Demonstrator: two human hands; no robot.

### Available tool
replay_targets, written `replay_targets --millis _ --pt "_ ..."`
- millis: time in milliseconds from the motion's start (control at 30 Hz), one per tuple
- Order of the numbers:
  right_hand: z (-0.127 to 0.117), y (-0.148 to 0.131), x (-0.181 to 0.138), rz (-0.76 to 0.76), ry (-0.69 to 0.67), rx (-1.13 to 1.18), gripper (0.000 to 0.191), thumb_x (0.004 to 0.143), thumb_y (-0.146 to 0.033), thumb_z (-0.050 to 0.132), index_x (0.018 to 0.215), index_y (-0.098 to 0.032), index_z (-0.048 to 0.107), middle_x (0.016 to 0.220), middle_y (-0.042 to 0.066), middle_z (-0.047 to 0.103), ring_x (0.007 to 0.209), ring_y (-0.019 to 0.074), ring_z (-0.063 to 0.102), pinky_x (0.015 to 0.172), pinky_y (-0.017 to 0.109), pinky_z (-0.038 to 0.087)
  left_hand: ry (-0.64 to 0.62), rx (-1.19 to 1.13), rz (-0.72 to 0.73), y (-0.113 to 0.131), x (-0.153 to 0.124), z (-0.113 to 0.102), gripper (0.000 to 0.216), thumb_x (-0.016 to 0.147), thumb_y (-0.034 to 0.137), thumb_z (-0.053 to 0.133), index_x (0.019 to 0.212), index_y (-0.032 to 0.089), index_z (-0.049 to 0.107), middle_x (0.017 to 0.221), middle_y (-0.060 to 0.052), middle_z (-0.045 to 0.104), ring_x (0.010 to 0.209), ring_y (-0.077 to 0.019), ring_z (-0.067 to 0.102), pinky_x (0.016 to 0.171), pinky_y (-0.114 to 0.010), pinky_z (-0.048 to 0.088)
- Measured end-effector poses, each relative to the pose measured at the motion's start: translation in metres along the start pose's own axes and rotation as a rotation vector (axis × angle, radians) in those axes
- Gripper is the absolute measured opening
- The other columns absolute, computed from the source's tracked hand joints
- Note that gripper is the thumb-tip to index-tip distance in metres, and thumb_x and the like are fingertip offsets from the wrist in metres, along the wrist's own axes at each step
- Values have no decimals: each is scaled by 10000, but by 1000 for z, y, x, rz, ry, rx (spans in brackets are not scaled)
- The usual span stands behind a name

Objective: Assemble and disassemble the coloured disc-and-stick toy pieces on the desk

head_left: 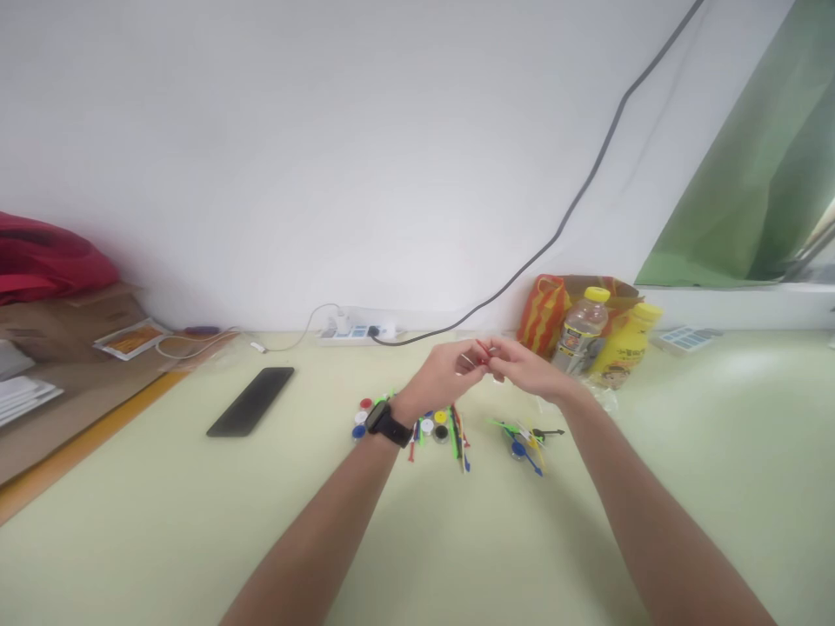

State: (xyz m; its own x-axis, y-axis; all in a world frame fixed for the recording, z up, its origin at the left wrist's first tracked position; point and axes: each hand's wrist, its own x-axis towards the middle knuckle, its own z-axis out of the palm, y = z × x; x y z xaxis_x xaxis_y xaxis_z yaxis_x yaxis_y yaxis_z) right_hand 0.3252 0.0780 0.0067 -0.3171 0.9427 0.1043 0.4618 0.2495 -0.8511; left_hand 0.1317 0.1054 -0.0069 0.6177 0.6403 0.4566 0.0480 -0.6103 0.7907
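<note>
My left hand, with a black watch on its wrist, and my right hand meet above the table. The fingers of both are pinched on a small red plastic piece, mostly hidden by the fingertips. Below my left hand lie round caps, among them a yellow cap and a black cap, beside thin coloured arrow sticks. Under my right hand is a small pile of arrow-and-cap pieces, including a blue arrow piece and a black arrow piece.
A black phone lies on the pale table at left, near cardboard boxes. Against the wall are a power strip and a grey cable. A clear bottle, yellow bottle and red-yellow bag stand at back right.
</note>
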Motion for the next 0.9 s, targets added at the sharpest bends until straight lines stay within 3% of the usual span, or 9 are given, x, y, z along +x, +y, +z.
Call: replay_targets --millis 133,200,300,400,533,733,900 --pt "-2 20 5 80 41 -152 165 951 -314 412 1012 -239 546 853 3 536 798 169 519 694 261 498 -19 42 -91 -13 -5 1 143 915 284 636 933 146 668 929 -61 743 829 -167 716 745 -263 548" --pt "-7 31 5 184 70 -220 197 958 -321 405 1045 -238 562 868 23 552 792 182 532 638 258 508 -89 112 -143 -19 -8 4 149 877 301 676 875 153 660 893 -55 743 805 -173 714 703 -260 533" --pt "-18 45 0 391 28 -212 220 946 -314 448 1059 -236 620 1127 82 613 821 181 581 644 273 552 -237 235 -147 -28 -11 11 119 817 268 717 848 160 678 874 -49 744 799 -179 702 696 -265 520" --pt "-23 55 -6 490 4 -47 268 953 -332 471 1124 -249 660 1403 89 542 880 165 637 739 288 593 -331 372 -111 -37 -12 20 157 806 206 696 954 169 734 932 -56 757 861 -191 694 750 -281 516" --pt "-21 65 -4 480 6 135 330 943 -327 517 1225 -265 678 1498 81 521 916 163 669 801 297 605 -369 444 -109 -48 -14 26 121 809 163 679 899 171 759 916 -53 763 856 -190 689 768 -281 504" --pt "-30 72 1 330 65 258 333 941 -295 514 1174 -199 731 1391 125 639 912 184 700 824 304 593 -358 478 -144 -52 -15 22 78 798 179 714 869 182 745 900 -41 755 864 -193 692 735 -263 497" --pt "-42 73 3 290 275 151 432 965 -345 460 1326 -188 636 1378 153 641 947 206 729 801 300 594 -358 523 -171 -49 -15 18 61 812 196 699 856 195 740 914 -39 756 880 -201 693 730 -266 493"
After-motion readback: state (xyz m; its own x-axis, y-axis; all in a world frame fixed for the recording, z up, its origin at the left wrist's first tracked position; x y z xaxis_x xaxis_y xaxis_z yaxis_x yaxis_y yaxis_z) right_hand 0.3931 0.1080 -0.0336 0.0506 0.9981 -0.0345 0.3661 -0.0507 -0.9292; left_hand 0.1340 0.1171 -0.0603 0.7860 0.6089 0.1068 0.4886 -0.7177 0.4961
